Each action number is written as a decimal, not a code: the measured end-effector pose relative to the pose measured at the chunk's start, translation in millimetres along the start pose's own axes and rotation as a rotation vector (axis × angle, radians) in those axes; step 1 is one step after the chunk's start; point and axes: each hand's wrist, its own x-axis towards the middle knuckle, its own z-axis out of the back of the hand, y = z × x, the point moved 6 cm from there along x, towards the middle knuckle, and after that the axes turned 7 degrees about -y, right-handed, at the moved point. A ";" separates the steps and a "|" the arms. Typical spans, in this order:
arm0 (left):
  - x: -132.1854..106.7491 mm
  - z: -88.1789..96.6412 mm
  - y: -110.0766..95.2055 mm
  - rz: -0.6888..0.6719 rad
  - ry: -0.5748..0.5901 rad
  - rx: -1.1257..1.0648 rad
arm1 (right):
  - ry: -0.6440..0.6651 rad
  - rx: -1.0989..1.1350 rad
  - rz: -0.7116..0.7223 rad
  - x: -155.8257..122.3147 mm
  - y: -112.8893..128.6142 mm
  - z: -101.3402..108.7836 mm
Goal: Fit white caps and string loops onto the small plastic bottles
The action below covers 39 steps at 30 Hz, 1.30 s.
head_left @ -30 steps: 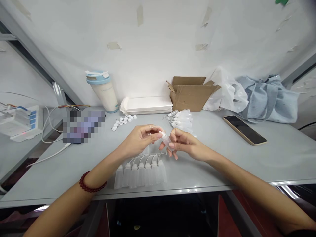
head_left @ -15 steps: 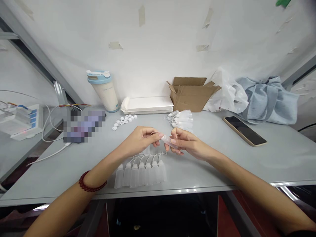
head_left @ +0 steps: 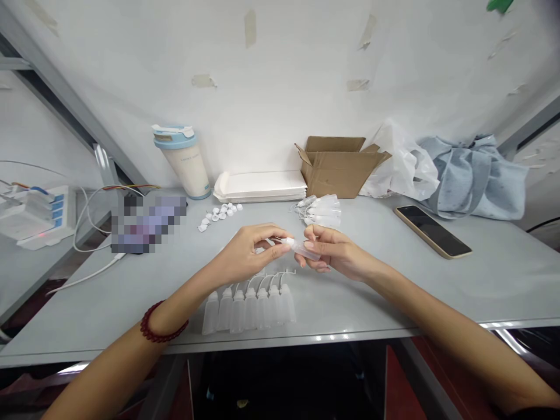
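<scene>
Over the middle of the table, my right hand (head_left: 336, 249) is closed around a small translucent squeeze bottle (head_left: 308, 251), tilted with its neck toward the left. At the neck, my left hand (head_left: 254, 248) pinches a white cap (head_left: 287, 242) between thumb and fingers; how firmly the cap sits is too small to tell. Below my hands lies a row of several similar bottles (head_left: 250, 309), thin curved straps rising from their necks. Beyond my right hand rests a pile of more bottles (head_left: 326, 210). Loose white caps (head_left: 222, 211) are scattered behind my left hand.
A tumbler (head_left: 186, 163), a stack of white sheets or envelopes (head_left: 262, 185), an open cardboard box (head_left: 343, 169) and a plastic bag (head_left: 402, 169) line the wall. A phone (head_left: 433, 232) and blue cloth bag (head_left: 476, 181) are right; a cable (head_left: 91, 271) runs left.
My left fingers have shifted slightly at the bottle's neck, and the white cap there shows more plainly. The bottle has moved a little to the right in my right hand.
</scene>
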 end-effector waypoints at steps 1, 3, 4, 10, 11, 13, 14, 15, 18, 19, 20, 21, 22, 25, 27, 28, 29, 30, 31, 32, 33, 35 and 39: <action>0.0 -0.5 1.8 0.039 0.006 -0.009 | -0.004 -0.002 0.006 -0.1 0.9 -0.6; -0.1 -1.8 6.5 0.128 0.015 -0.031 | -0.011 -0.013 0.023 -0.3 2.3 -1.7; -0.2 -2.8 8.7 0.166 0.023 -0.042 | -0.014 -0.022 0.029 -0.5 2.6 -2.1; -1.3 -5.3 9.4 0.182 0.074 -0.042 | -0.006 -0.051 0.017 -0.8 -0.6 -1.4; -1.3 -4.5 7.4 0.156 0.075 -0.028 | -0.006 -0.047 0.018 -0.8 -0.8 -0.9; -0.8 -2.8 3.5 0.105 0.071 -0.007 | -0.007 -0.041 0.022 -0.9 -0.6 -0.1; -0.6 -2.3 2.5 0.095 0.069 -0.006 | -0.008 -0.041 0.024 -1.0 -0.5 0.0; -0.3 -2.2 2.8 0.102 0.067 -0.015 | -0.009 -0.043 0.026 -1.1 -0.2 0.0; -0.3 -4.2 9.0 0.188 0.067 -0.071 | -0.017 -0.060 0.037 -1.2 0.6 -0.7; -0.6 -5.6 11.6 0.218 0.072 -0.091 | -0.018 -0.069 0.041 -1.2 0.8 -1.0; -0.9 -7.1 13.6 0.239 0.079 -0.108 | -0.018 -0.078 0.044 -1.1 0.9 -1.4; -1.2 -8.3 14.8 0.249 0.085 -0.120 | -0.015 -0.087 0.044 -0.9 0.7 -1.9; -1.4 -9.2 15.4 0.252 0.089 -0.127 | -0.012 -0.095 0.039 -0.9 0.3 -2.3; -1.7 -8.2 13.5 0.222 0.076 -0.116 | -0.004 -0.098 0.026 -1.1 -0.3 -3.0; -1.8 -6.2 10.9 0.191 0.058 -0.094 | 0.001 -0.088 0.014 -1.7 0.0 -3.5; -1.8 -4.9 9.4 0.171 0.044 -0.087 | 0.004 -0.076 0.003 -2.0 0.2 -3.9; -1.9 -3.6 7.9 0.154 0.029 -0.084 | 0.006 -0.060 -0.014 -2.2 0.1 -4.3; -2.0 -2.5 6.8 0.142 0.013 -0.086 | 0.007 -0.039 -0.035 -2.3 -0.2 -4.6; -2.2 -1.7 6.1 0.139 -0.001 -0.091 | 0.006 -0.017 -0.058 -2.4 -0.7 -4.9; -2.4 -1.3 6.0 0.146 -0.010 -0.097 | 0.004 0.003 -0.078 -2.3 -1.3 -5.2; -2.6 -1.5 6.5 0.161 -0.014 -0.103 | 0.000 0.015 -0.091 -2.1 -1.8 -5.4; -2.5 -2.2 8.2 0.201 -0.024 -0.112 | -0.011 -0.014 -0.073 -1.4 -1.6 -5.5; 0.1 -2.7 12.3 0.258 -0.066 -0.159 | -0.173 -0.448 0.193 -1.8 7.3 0.5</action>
